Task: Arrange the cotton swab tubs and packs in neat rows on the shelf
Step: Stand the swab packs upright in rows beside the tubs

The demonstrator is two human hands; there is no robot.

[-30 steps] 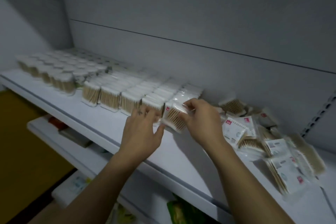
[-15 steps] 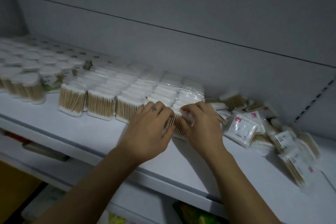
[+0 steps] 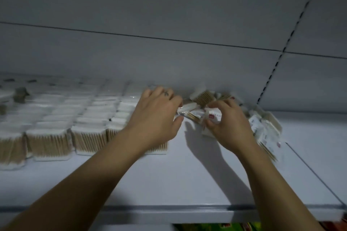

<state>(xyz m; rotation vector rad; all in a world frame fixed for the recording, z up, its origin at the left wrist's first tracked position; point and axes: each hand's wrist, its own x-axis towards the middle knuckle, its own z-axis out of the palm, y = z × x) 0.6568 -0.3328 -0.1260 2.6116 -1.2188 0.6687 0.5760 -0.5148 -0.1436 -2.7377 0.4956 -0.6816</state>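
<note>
Cotton swab packs, clear wrappers full of wooden-stemmed swabs, stand in rows on the shelf, left of a loose heap. Between them the left hand pinches a loose pack, and the right hand curls round a red-labelled pack. Back rows blur together.

Premises are a retail shop. The fixture is white metal display shelving: a flat shelf with a grey front rail, plain back panels and a slotted upright. Identical cotton swab packs stand in many rows as stock, with loose packs heaped alongside. Coloured packaged goods show on the level below.
</note>
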